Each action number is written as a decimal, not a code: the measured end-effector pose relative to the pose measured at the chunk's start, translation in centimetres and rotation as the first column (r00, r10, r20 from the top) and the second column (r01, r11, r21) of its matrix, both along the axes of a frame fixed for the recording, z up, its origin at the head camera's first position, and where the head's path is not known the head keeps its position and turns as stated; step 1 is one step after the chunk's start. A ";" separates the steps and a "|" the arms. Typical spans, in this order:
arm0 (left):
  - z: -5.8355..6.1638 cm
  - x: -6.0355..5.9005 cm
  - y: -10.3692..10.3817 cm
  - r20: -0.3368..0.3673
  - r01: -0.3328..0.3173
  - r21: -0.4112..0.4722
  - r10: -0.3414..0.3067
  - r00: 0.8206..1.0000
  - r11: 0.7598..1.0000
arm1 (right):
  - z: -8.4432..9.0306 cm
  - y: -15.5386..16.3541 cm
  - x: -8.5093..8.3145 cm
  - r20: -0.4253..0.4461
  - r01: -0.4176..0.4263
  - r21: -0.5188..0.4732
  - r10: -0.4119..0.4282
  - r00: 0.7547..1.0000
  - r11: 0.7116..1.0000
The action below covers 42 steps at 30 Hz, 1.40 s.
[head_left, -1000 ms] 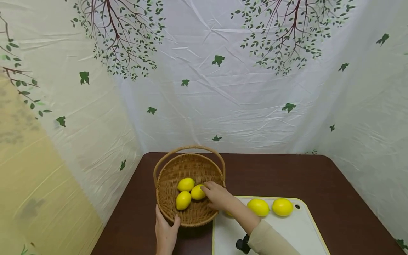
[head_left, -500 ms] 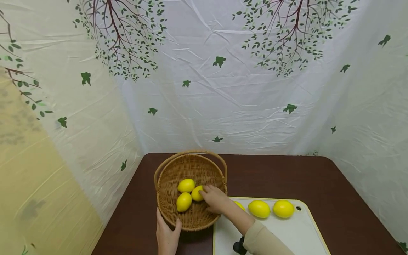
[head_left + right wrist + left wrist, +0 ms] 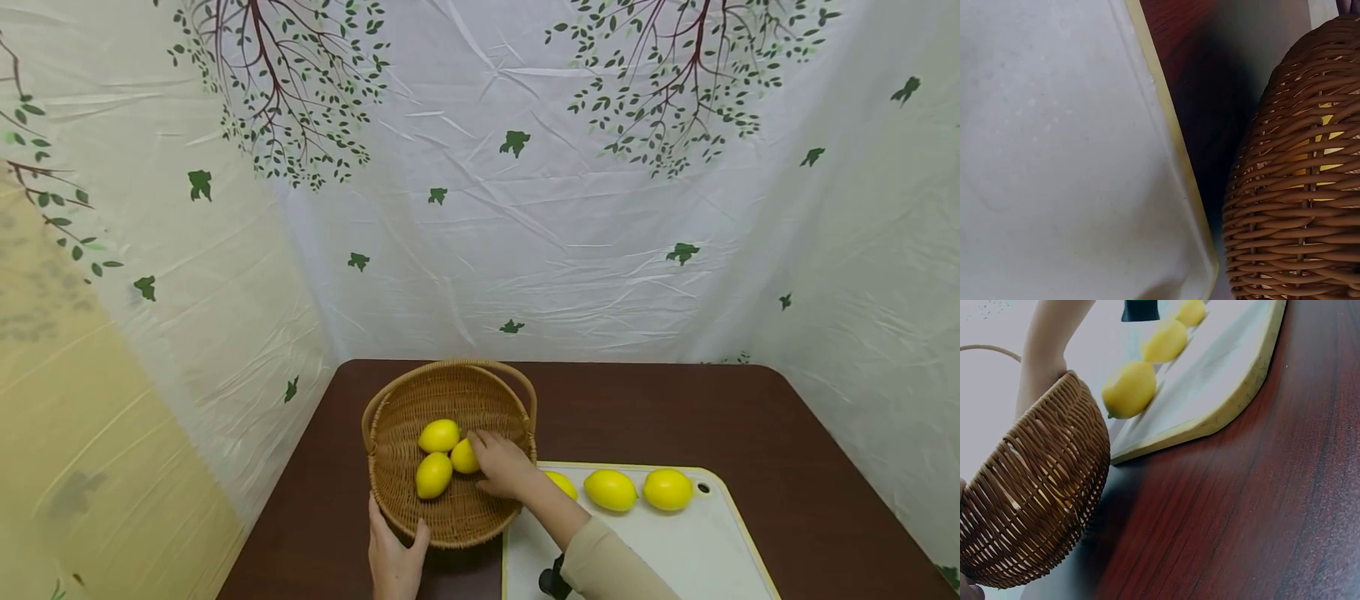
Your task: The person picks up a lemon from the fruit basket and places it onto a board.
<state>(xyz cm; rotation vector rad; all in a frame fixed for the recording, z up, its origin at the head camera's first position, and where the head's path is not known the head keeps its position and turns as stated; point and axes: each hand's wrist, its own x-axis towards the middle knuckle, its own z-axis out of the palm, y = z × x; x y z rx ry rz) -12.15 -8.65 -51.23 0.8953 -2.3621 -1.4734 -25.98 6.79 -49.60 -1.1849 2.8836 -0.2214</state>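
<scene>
In the head view a round wicker basket (image 3: pixel 480 517) with an arched handle tilts toward me, with three lemons inside. My left hand (image 3: pixel 393 558) grips its lower left rim, thumb at the front edge; in the left wrist view its fingers show only at the left border. My right hand (image 3: pixel 506 471) reaches over the basket's right rim. Its curled fingers overlap the upper right of the rightmost lemon (image 3: pixel 462 457), with the thumb just below. The other two lemons, the upper one (image 3: pixel 438 436) and the lower one (image 3: pixel 433 476), lie against it.
A white cutting board (image 3: pixel 645 546) with a yellow edge lies right of the basket. Along its far side sit three lemons (image 3: pixel 611 490), the leftmost partly behind my right forearm. The dark brown table (image 3: pixel 645 408) meets a white leaf-patterned curtain (image 3: pixel 585 275).
The basket's handle has sunk lower as the basket's tilt shifts slightly. My right fingers have edged left over the lemon, and the left hand keeps its hold.
</scene>
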 end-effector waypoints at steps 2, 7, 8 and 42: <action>0.0 0.1 0.1 -0.003 -0.003 0.006 0.003 1.000 1.000 | -0.2 0.0 -0.1 0.013 0.021 -0.011 -0.021 1.000 1.000; -0.1 0.2 0.4 -0.007 -0.011 -0.006 0.011 1.000 1.000 | -0.8 0.0 -0.2 0.043 0.073 -0.034 -0.072 0.997 0.997; -0.1 0.2 0.5 -0.007 -0.013 -0.010 0.013 1.000 1.000 | -0.9 0.0 -0.1 0.044 0.081 -0.039 -0.079 0.996 0.996; -0.3 0.3 0.7 0.000 -0.029 -0.027 0.029 1.000 0.999 | -1.4 0.1 -0.1 -0.109 0.026 -0.079 -0.034 0.993 0.997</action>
